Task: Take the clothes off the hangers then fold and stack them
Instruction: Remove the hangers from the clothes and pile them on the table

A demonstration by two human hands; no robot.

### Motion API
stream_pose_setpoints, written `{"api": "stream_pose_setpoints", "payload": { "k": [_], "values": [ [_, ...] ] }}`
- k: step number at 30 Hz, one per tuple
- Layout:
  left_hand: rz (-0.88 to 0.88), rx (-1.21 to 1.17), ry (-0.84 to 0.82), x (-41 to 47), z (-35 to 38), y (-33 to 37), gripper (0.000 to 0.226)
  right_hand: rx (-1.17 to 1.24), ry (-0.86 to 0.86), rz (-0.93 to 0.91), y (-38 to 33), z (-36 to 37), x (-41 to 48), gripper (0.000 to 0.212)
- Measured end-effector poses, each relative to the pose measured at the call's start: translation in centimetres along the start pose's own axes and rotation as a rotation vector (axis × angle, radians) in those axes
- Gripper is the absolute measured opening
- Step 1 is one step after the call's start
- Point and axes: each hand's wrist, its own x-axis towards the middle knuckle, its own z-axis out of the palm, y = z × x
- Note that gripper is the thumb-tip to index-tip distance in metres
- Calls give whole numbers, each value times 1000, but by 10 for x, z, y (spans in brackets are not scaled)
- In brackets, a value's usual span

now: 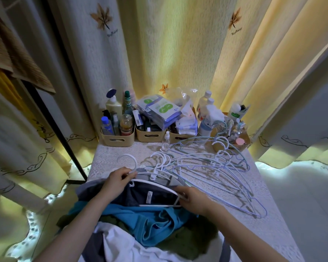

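A white hanger [155, 184] lies across a dark navy garment [140, 193] on top of a clothes pile at the table's near end. My left hand [117, 178] pinches the hanger just below its hook. My right hand [193, 200] grips the hanger's right shoulder end. Under the navy garment lie a teal garment [150, 222], an olive one [187, 241] and a white one [125, 246]. Several bare white and pale blue hangers [212, 171] are spread over the table beyond my hands.
The lace-covered table [273, 224] carries beige bins [117, 138] of bottles and packets along its far edge, plus a small clear spray bottle [166, 141]. Curtains hang behind and on both sides. A black rack pole [64, 133] with hanging clothes stands at the left.
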Motion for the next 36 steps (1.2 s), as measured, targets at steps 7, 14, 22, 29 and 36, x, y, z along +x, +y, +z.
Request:
{"api": "stream_pose_setpoints", "payload": {
  "k": [7,14,22,29,36],
  "values": [
    [56,77,-127,8,17,25,21,374,139,44,0,3,-4,20],
    [178,117,-215,20,50,61,19,510,301,44,-22,-17,21,17],
    [-109,357,-188,8,6,-23,48,502,551,371,86,-74,-15,23],
    [-170,214,-523,-8,7,-18,39,397,583,552,166,-77,-32,21],
    [-68,185,-671,-27,26,-16,18,301,439,692,172,-29,-12,42]
  ]
}}
